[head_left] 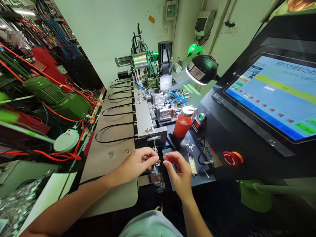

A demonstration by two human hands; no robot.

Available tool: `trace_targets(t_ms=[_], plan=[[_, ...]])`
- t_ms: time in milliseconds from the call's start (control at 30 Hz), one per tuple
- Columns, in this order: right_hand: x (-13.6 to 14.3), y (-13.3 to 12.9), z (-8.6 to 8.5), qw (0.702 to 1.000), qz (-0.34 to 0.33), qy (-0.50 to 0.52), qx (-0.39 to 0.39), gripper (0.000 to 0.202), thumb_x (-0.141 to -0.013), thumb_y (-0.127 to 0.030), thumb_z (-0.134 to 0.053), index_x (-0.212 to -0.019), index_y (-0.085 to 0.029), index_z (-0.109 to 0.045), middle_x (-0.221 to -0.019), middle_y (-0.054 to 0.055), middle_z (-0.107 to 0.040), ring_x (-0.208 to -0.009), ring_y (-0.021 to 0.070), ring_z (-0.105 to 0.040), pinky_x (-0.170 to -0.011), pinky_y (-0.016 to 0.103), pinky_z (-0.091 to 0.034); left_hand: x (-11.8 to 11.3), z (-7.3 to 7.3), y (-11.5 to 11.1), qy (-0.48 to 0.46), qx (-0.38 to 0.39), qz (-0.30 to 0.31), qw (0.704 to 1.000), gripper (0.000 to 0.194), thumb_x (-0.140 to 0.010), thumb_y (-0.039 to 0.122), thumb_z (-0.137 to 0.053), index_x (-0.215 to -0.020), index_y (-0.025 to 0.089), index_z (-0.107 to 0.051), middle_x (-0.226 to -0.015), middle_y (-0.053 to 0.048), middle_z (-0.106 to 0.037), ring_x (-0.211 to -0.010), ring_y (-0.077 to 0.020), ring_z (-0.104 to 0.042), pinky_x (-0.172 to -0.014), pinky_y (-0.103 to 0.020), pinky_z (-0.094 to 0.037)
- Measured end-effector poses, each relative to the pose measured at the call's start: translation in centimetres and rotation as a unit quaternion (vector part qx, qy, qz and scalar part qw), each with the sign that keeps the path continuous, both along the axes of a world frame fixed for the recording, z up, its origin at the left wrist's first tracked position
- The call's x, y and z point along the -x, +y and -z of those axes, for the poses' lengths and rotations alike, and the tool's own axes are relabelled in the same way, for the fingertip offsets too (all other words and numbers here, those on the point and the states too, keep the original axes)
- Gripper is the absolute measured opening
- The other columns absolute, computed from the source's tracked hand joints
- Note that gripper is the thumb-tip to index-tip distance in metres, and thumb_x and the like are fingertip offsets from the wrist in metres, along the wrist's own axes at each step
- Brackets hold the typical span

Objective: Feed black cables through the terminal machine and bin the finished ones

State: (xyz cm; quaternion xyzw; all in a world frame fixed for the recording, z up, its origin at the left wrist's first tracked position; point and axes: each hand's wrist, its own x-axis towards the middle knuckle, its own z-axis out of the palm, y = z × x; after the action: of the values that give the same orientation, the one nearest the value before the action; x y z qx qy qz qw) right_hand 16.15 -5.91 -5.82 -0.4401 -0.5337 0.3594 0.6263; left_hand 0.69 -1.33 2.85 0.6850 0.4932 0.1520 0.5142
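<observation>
My left hand (139,162) reaches over the grey plate (117,184). Its thumb and forefinger are pinched together beside a small metal fixture (155,152); whatever they hold is too small to make out. Just across a narrow gap, my right hand (181,171) has its thumb and forefinger brought together, with a tiny piece at the tips that I cannot name. Below both hands, a second metal clamp block (158,180) sits at the plate's edge. Looped black cables (112,141) lie on the plate, their ends running to the metal rail (145,120).
A jar of red contents (182,123) stands behind my right hand. Near it lie small silvery pieces (190,145) and a pale packet (192,165). A lamp (202,69) hangs over pneumatic cylinders (165,112). At right are a red stop button (232,158) and touchscreen (276,92).
</observation>
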Motion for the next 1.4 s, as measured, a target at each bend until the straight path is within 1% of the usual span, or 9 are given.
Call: trace_targets(t_ms=[167, 267, 367, 467, 700, 800, 967, 1167, 1400], plan=[[-0.2, 0.0, -0.5, 0.996, -0.06, 0.004, 0.07, 0.013, -0.093, -0.023, -0.055, -0.082, -0.02, -0.062, -0.073, -0.001, -0.058, -0.065, 0.0123, -0.053, -0.06, 0.023, -0.042, 0.3, 1.2, -1.0, 0.095, -0.272, 0.046, 0.957, 0.02, -0.091, 0.025, -0.052, -0.082, 0.016, -0.067, -0.075, -0.001, -0.059, -0.067, -0.0107, -0.055, -0.063, -0.022, -0.041], [-0.7, 0.3, -0.9, 0.991, -0.104, -0.04, 0.068, 0.018, -0.093, -0.024, -0.054, -0.077, -0.019, -0.059, -0.07, -0.001, -0.056, -0.063, 0.0124, -0.051, -0.058, 0.024, -0.04, 0.5, 1.4, -1.1, 0.114, -0.334, 0.083, 0.932, 0.022, -0.094, 0.024, -0.048, -0.085, 0.016, -0.067, -0.077, -0.001, -0.058, -0.066, -0.0104, -0.055, -0.062, -0.022, -0.041], [-0.3, 0.5, -0.8, 0.999, -0.049, -0.022, 0.01, 0.015, -0.093, -0.019, -0.053, -0.079, -0.019, -0.057, -0.072, -0.001, -0.056, -0.065, 0.0129, -0.051, -0.059, 0.025, -0.041, 0.1, 1.0, -1.0, 0.068, -0.29, 0.05, 0.953, 0.02, -0.093, 0.024, -0.05, -0.082, 0.016, -0.065, -0.075, 0.0, -0.057, -0.066, -0.0099, -0.054, -0.062, -0.021, -0.041], [1.1, 0.7, -0.7, 0.995, 0.064, 0.01, -0.073, 0.011, -0.092, -0.014, -0.051, -0.085, -0.021, -0.055, -0.074, 0.0, -0.056, -0.069, 0.0139, -0.054, -0.06, 0.026, -0.042, -0.8, 0.6, -1.0, -0.023, -0.146, -0.005, 0.989, 0.023, -0.092, 0.031, -0.051, -0.078, 0.015, -0.06, -0.071, 0.001, -0.054, -0.061, -0.0083, -0.052, -0.056, -0.019, -0.041], [3.1, 0.8, -0.8, 0.981, 0.153, -0.012, -0.114, 0.012, -0.093, -0.014, -0.049, -0.084, -0.022, -0.048, -0.067, -0.001, -0.051, -0.059, 0.013, -0.052, -0.053, 0.025, -0.042, -1.9, 0.4, -1.5, -0.123, -0.011, -0.057, 0.991, 0.033, -0.089, 0.044, -0.053, -0.077, 0.014, -0.057, -0.065, 0.003, -0.049, -0.052, -0.0062, -0.044, -0.047, -0.017, -0.035], [2.6, 0.8, -0.7, 0.988, 0.128, -0.004, -0.082, 0.013, -0.095, -0.017, -0.048, -0.083, -0.021, -0.049, -0.069, -0.001, -0.052, -0.061, 0.0128, -0.052, -0.056, 0.024, -0.042, -1.4, 0.3, -1.3, -0.087, -0.034, -0.054, 0.994, 0.029, -0.09, 0.041, -0.052, -0.079, 0.015, -0.058, -0.067, 0.002, -0.052, -0.053, -0.007, -0.046, -0.049, -0.018, -0.036], [0.6, 0.6, -0.3, 0.996, 0.085, 0.0, 0.037, 0.018, -0.097, -0.029, -0.047, -0.085, -0.019, -0.058, -0.077, 0.001, -0.058, -0.068, 0.0135, -0.054, -0.06, 0.024, -0.043, -0.1, 0.8, 0.2, 0.099, -0.201, -0.05, 0.973, 0.025, -0.092, 0.027, -0.046, -0.076, 0.016, -0.062, -0.077, -0.001, -0.06, -0.07, -0.0126, -0.055, -0.066, -0.024, -0.04], [-0.5, 0.7, 0.0, 0.989, 0.111, -0.002, 0.096, 0.028, -0.093, -0.037, -0.051, -0.074, -0.018, -0.058, -0.067, -0.001, -0.055, -0.059, 0.0122, -0.051, -0.055, 0.023, -0.041, 0.6, 2.7, 1.4, 0.216, -0.184, -0.023, 0.959, 0.027, -0.092, 0.025, -0.044, -0.076, 0.018, -0.065, -0.078, -0.002, -0.067, -0.075, -0.0165, -0.06, -0.069, -0.027, -0.039], [-0.4, 0.7, 0.4, 0.989, 0.107, -0.007, 0.099, 0.027, -0.092, -0.038, -0.053, -0.074, -0.018, -0.058, -0.065, -0.001, -0.055, -0.057, 0.0124, -0.05, -0.054, 0.023, -0.041, 0.2, 2.6, 1.4, 0.238, -0.183, -0.014, 0.954, 0.028, -0.092, 0.025, -0.045, -0.076, 0.018, -0.066, -0.076, -0.003, -0.068, -0.072, -0.0164, -0.06, -0.067, -0.026, -0.039]])
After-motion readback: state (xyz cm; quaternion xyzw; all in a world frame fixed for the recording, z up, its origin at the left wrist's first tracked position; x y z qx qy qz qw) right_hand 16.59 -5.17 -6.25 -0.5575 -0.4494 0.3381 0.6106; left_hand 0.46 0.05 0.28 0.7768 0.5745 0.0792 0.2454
